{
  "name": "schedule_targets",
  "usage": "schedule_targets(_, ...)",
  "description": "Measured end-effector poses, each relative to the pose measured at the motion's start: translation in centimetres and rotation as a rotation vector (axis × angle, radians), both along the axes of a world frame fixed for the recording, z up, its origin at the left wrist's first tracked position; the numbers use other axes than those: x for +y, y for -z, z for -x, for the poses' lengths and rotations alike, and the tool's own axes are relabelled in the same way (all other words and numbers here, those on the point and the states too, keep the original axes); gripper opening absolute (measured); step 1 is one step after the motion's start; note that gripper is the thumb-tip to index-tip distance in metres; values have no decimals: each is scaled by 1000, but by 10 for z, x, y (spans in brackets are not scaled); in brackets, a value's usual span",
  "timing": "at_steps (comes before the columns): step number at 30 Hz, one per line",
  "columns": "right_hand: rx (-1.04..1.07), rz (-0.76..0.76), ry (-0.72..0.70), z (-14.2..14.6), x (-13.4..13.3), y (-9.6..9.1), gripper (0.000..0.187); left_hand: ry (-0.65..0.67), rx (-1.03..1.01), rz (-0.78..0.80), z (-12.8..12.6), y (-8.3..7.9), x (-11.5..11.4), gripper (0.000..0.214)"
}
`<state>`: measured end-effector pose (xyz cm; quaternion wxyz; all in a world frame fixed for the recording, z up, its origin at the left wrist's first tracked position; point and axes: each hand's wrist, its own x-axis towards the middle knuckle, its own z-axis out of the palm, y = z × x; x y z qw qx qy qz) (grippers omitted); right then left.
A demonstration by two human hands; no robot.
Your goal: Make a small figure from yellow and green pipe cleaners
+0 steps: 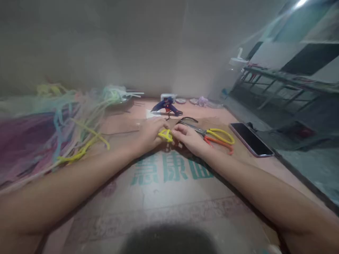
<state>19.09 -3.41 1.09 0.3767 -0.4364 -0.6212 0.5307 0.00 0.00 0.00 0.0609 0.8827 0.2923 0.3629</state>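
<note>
Centrally, the left grip (150, 135) and right grip (189, 139) pinch one yellow loop (165, 135), lying crosswise; one scissors (212, 136) just right.

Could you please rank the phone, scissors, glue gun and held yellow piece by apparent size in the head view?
1. scissors and phone: look alike, unranked
2. glue gun, though farther away
3. yellow piece

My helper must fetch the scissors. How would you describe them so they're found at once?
On the pinkish table, look between the person's right hand, pinching a yellow pipe cleaner, and the dark phone. The scissors lie flat there, the only thing with two looped handles, one yellow and one orange.
</note>
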Motion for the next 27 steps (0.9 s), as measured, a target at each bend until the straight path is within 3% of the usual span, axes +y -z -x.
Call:
schedule_targets(8, 19, 29, 2, -1, 0, 2, 31, -53, 6, 33, -1, -2, 0, 27)
schedule_targets(27, 4, 8, -9, -1, -2, -3, 25, -19, 74, 37, 2, 0, 1, 15)
